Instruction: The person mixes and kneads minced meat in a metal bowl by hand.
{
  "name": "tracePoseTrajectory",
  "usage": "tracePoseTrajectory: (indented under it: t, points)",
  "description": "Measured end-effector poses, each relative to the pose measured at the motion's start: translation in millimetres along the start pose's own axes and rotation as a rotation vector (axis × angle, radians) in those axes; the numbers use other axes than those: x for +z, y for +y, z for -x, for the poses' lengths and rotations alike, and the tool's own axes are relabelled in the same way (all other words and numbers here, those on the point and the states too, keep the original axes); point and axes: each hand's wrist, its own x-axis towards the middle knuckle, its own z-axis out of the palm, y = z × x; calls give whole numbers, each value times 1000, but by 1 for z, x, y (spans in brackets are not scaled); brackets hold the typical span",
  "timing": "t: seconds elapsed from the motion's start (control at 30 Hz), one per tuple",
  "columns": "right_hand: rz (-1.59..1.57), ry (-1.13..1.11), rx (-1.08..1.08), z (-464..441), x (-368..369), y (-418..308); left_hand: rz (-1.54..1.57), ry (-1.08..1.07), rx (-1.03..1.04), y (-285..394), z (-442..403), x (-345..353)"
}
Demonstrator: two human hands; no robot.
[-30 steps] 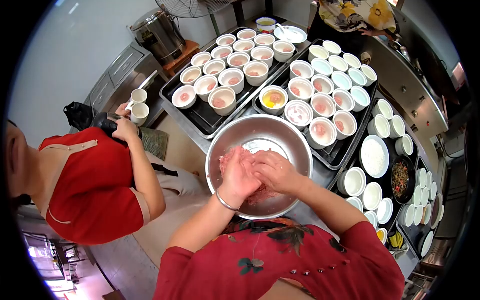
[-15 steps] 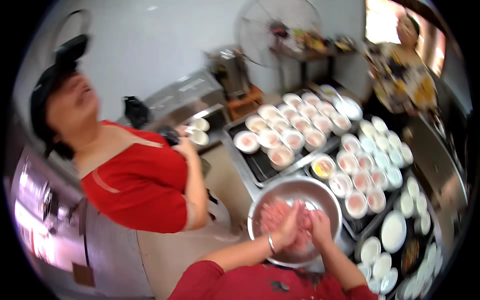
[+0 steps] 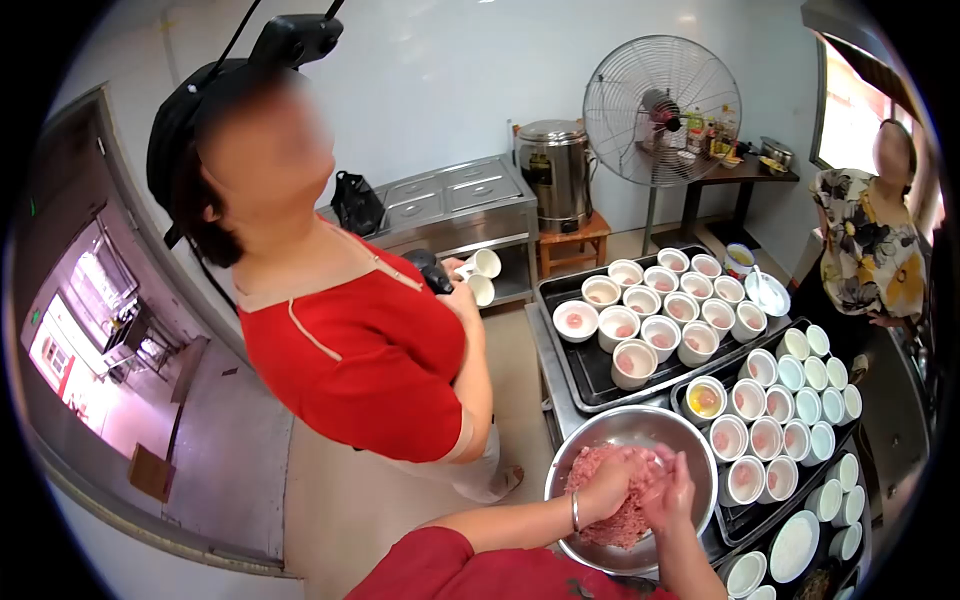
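The whole view has swung upward and sideways: it takes in more of the room, with the large fan (image 3: 662, 110) and the wall (image 3: 450, 90) in full sight, where a second ago it looks mostly down on the trays. That shift comes from the wearer's head, while the work stays put in the metal bowl (image 3: 697, 448), which now sits low in the picture.

A person in a red top (image 3: 370, 350) stands beside the bowl, head raised, with a dark object (image 3: 428, 270) and two white cups (image 3: 485, 263) at the hands. Farther off is a person in a floral top (image 3: 868, 240).

The back tray (image 3: 590, 378) and the side tray (image 3: 735, 517) carry rows of white cups, many with a small pink lump inside; one cup (image 3: 705, 402) also shows yellow.

The minced meat (image 3: 618, 525) lies spread inside the bowl, under and around the wearer's two hands. The right hand (image 3: 676, 492) is open and loosely cupped, palm turned toward the other. The left hand (image 3: 607, 488), bracelet (image 3: 575, 511) at its wrist, has its back upward and fingers bent over the meat; whether it grips any cannot be told.
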Motion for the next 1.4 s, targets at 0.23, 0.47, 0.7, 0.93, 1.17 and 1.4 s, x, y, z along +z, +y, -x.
tracePoseTrajectory:
  t: [0.23, 0.47, 0.7, 0.93, 1.17, 1.4]
  points:
    - [-17, 249, 165, 2, 4, 6, -960, 143, 753, 20, 18, 39]
    - [1695, -107, -631, 11, 34, -3, 546, 214, -289, 16, 18, 35]
    - [1520, -210, -601, 8, 2, -3, 453, 305, -214, 11, 14, 30]
    - [-284, 137, 87, 9, -6, 1, -375, 36, 260, 21, 14, 43]
    - [1329, 51, -629, 19, 21, -5, 481, 12, -335, 10, 14, 27]
    - [1437, -244, -665, 31, 12, -18, 441, 165, -238, 15, 15, 50]
